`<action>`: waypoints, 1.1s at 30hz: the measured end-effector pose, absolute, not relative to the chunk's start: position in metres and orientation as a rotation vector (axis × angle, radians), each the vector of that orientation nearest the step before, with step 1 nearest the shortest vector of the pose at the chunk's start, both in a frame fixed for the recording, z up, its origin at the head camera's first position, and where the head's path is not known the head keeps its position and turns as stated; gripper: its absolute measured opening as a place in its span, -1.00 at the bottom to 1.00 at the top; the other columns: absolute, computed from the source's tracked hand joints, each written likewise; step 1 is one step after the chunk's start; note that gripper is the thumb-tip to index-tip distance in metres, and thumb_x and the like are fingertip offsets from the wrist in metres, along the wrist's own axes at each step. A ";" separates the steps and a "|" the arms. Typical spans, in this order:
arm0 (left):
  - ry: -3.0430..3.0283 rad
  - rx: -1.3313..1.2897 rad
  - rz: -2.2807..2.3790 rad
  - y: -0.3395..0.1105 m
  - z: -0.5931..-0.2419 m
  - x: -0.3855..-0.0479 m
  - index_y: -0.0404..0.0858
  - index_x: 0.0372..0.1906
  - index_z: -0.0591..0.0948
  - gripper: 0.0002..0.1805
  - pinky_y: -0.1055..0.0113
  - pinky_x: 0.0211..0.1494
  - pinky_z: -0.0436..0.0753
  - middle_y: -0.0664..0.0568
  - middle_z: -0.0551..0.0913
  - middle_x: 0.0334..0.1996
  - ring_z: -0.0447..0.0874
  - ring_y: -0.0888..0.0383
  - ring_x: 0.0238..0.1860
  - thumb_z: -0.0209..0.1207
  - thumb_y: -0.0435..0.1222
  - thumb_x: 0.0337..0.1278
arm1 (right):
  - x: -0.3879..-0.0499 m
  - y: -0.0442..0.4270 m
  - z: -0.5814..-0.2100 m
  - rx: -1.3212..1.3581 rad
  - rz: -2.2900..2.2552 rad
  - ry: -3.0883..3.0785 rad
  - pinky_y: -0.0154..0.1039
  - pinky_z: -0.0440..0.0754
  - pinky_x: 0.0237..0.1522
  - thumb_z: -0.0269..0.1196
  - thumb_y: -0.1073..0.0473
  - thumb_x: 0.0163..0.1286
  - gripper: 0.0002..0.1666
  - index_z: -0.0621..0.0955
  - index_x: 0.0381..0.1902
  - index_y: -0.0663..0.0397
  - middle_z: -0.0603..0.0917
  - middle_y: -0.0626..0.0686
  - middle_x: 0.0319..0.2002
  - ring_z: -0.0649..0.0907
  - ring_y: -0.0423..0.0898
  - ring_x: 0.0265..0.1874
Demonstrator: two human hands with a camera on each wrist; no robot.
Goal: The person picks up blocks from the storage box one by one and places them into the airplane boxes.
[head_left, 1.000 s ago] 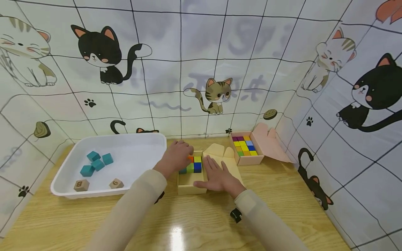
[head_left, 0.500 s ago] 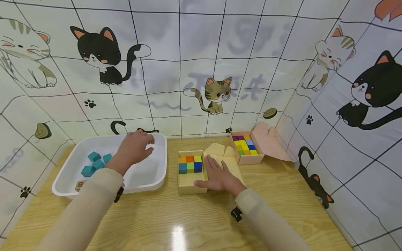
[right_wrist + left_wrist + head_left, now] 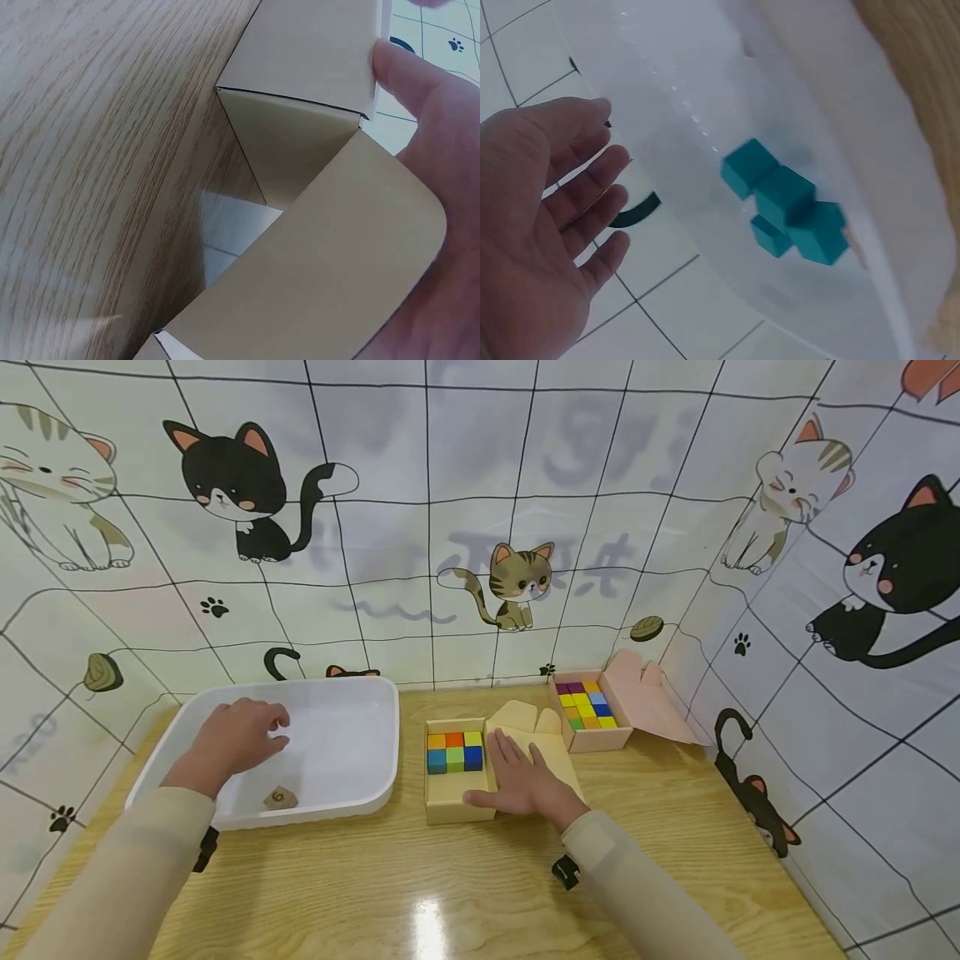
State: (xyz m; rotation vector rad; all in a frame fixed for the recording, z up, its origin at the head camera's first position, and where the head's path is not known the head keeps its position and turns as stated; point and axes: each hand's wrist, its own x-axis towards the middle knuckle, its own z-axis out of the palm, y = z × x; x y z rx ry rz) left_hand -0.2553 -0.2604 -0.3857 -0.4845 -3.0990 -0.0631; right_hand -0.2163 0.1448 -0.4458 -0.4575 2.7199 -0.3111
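My left hand [image 3: 234, 743] hovers over the left part of a white tray [image 3: 345, 752], fingers loosely bent and holding nothing. The left wrist view shows several teal cubes [image 3: 784, 195] in the tray, apart from the fingers; in the head view the hand hides them. A wooden cube [image 3: 281, 798] marked with a numeral lies near the tray's front. My right hand [image 3: 531, 783] lies spread on the folded-back lid [image 3: 558, 752] of a pale yellow box [image 3: 459, 815], thumb on the box's rim. Coloured cubes [image 3: 454, 752] fill two rows at the box's back; its front part shows bare floor.
Behind and right of the yellow box stands a pink box [image 3: 600, 743] full of coloured cubes [image 3: 583, 706], its lid [image 3: 660, 706] folded out to the right. A cat-printed sheet [image 3: 390, 527] rises behind the wooden table [image 3: 360, 893] and on both sides.
My left hand has left the yellow box and travelled left over the tray. An orange-yellow cube and the rest of both rows now show there. The right hand has stayed put.
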 end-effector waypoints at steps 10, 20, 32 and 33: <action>-3.400 -0.471 -0.201 -0.266 -0.407 -0.236 -0.21 -0.14 0.65 -0.70 0.13 -0.31 0.60 0.01 0.69 -0.31 0.57 0.11 -0.36 0.28 -0.11 0.11 | -0.217 0.147 -0.444 -0.459 -0.319 2.721 0.22 -0.21 0.53 -0.05 -0.58 0.24 0.28 -0.21 0.56 0.10 -0.24 0.11 0.59 -0.12 0.06 0.59; -3.620 -0.326 -0.308 -0.266 -0.420 -0.229 -0.11 -0.21 0.61 -0.76 0.17 -0.27 0.45 0.08 0.58 -0.39 0.48 0.08 -0.28 0.24 -0.05 0.16 | -0.216 0.145 -0.442 -0.456 -0.322 2.709 0.22 -0.18 0.53 -0.03 -0.57 0.25 0.27 -0.19 0.56 0.13 -0.21 0.13 0.59 -0.10 0.07 0.58; -3.572 -0.310 -0.331 -0.270 -0.418 -0.228 -0.20 -0.32 0.55 -0.83 0.23 -0.31 0.42 0.05 0.52 -0.48 0.45 0.10 -0.36 0.26 -0.20 0.12 | -0.215 0.143 -0.440 -0.448 -0.310 2.717 0.22 -0.18 0.53 -0.01 -0.56 0.25 0.27 -0.17 0.56 0.14 -0.19 0.13 0.59 -0.08 0.07 0.58; -3.565 -0.308 -0.340 -0.270 -0.418 -0.228 -0.20 -0.34 0.54 -0.83 0.24 -0.32 0.41 0.05 0.52 -0.48 0.44 0.10 -0.37 0.27 -0.20 0.10 | -0.215 0.143 -0.440 -0.448 -0.310 2.715 0.22 -0.18 0.53 -0.01 -0.56 0.25 0.27 -0.17 0.56 0.14 -0.19 0.13 0.59 -0.08 0.07 0.58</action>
